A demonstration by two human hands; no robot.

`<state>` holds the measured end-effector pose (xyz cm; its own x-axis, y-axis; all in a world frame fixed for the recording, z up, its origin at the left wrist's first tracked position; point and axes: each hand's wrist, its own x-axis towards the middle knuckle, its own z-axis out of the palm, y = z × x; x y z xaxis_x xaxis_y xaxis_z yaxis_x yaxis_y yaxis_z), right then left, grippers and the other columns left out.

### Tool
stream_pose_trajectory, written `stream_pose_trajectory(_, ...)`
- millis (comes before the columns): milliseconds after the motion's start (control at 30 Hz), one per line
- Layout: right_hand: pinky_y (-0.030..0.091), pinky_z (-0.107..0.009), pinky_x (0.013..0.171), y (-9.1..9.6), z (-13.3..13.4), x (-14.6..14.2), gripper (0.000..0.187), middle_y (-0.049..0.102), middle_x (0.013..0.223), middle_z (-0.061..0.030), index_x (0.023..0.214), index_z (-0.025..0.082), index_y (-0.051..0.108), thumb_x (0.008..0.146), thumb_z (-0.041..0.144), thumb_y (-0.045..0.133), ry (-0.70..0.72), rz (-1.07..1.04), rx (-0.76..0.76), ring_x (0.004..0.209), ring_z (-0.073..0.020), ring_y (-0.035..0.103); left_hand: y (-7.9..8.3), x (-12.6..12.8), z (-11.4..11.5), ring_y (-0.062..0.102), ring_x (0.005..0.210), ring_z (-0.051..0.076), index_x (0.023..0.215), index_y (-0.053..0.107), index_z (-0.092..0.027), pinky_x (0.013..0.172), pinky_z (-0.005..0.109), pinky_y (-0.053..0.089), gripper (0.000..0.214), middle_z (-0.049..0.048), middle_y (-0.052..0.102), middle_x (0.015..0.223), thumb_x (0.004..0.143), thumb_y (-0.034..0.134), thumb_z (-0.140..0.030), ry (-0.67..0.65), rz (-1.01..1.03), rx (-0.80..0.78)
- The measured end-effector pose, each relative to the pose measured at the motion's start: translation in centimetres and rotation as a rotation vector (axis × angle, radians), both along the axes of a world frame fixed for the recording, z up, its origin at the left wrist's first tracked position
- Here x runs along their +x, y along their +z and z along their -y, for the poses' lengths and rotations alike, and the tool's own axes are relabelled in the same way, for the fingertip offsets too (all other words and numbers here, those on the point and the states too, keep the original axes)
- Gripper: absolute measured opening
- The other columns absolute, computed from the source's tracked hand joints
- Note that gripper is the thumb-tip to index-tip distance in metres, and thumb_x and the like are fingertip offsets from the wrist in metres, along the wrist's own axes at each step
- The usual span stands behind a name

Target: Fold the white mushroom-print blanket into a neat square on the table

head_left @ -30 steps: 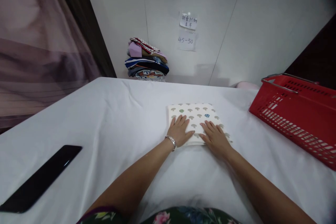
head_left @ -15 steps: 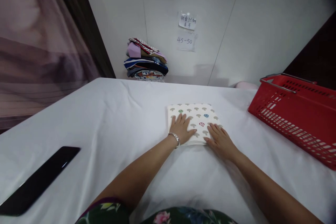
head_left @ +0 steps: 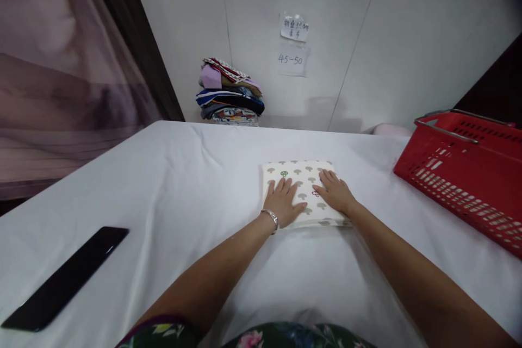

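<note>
A folded white cloth (head_left: 291, 217) printed with grey mushrooms and a few coloured ones lies flat in the middle of the table. My left hand (head_left: 284, 202) rests palm down on its left part, fingers spread, a silver bracelet at the wrist. On the cloth's right part lies my right hand (head_left: 335, 192), also palm down with the fingers stretched out. Neither hand grips the fabric. Some of the print is hidden under both hands.
A white sheet (head_left: 196, 185) covers the table. To the right stands a red plastic basket (head_left: 460, 174) with a metal handle; a black flat panel (head_left: 69, 277) lies at left. Behind the far edge is a stack of folded fabrics (head_left: 230, 92) by the wall.
My right hand has moved up and further onto the cloth, away from its near edge. My left hand stays in place on the cloth. The view has shifted slightly.
</note>
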<state>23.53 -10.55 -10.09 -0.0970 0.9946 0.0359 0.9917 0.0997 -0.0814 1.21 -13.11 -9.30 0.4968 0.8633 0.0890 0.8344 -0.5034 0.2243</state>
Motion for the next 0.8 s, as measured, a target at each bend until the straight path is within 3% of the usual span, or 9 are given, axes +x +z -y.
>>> stream_pose_trajectory(167, 0.023, -0.048, 0.104, 0.1, 0.0, 0.0, 0.063, 0.018, 0.149, -0.0066, 0.139, 0.021, 0.025, 0.088, 0.058, 0.021, 0.007, -0.002, -0.002, 0.136, -0.0237, 0.013, 1.9, 0.2, -1.0, 0.009, 0.137, 0.024, 0.138, 0.031, -0.021, 0.11, 0.05, 0.008, 0.074, 0.0062, 0.019, 0.149, 0.08, 0.022, -0.068, -0.007, -0.069, -0.11)
stream_pose_trajectory(267, 0.022, -0.048, 0.104, 0.2, 0.1, -0.2, 0.064, 0.018, 0.149, -0.0064, 0.14, 0.021, 0.024, 0.088, 0.058, 0.021, 0.001, -0.008, 0.008, 0.137, -0.0234, 0.012, 2.7, 0.3, -2.6, 0.006, 0.138, 0.025, 0.137, 0.032, -0.02, 0.11, 0.05, 0.008, 0.075, 0.0063, 0.015, 0.15, 0.08, 0.021, -0.068, 0.048, -0.061, -0.08)
stream_pose_trajectory(533, 0.019, -0.051, 0.104, 1.0, 0.0, -0.4, 0.063, 0.019, 0.149, -0.0084, 0.138, 0.02, 0.026, 0.087, 0.056, 0.022, 0.002, -0.012, -0.055, 0.136, -0.0259, 0.013, -0.1, 0.2, -4.7, 0.003, 0.138, 0.024, 0.14, 0.027, -0.02, 0.111, 0.046, 0.003, 0.077, 0.0054, 0.014, 0.15, 0.081, 0.018, -0.068, 0.11, -0.015, -0.036)
stream_pose_trajectory(700, 0.011, -0.052, 0.106, 2.6, -2.1, -1.7, 0.066, 0.019, 0.149, -0.0105, 0.138, 0.019, 0.028, 0.086, 0.059, 0.022, 0.055, 0.007, -0.03, 0.136, -0.0284, 0.012, -0.1, 0.2, -4.5, 0.004, 0.138, 0.025, 0.14, 0.027, -0.02, 0.111, 0.047, 0.003, 0.076, 0.0051, 0.015, 0.15, 0.081, 0.019, -0.067, 0.11, -0.016, -0.032)
stream_pose_trajectory(800, 0.01, -0.048, 0.108, 2.4, -3.6, -2.3, 0.067, 0.018, 0.149, -0.009, 0.14, 0.019, 0.025, 0.087, 0.06, 0.02, 0.124, -0.005, 0.002, 0.137, -0.0255, 0.01, -0.1, 0.1, -4.5, 0.004, 0.138, 0.025, 0.14, 0.027, -0.019, 0.111, 0.046, 0.002, 0.075, 0.0053, 0.015, 0.15, 0.082, 0.018, -0.066, 0.116, -0.02, -0.03)
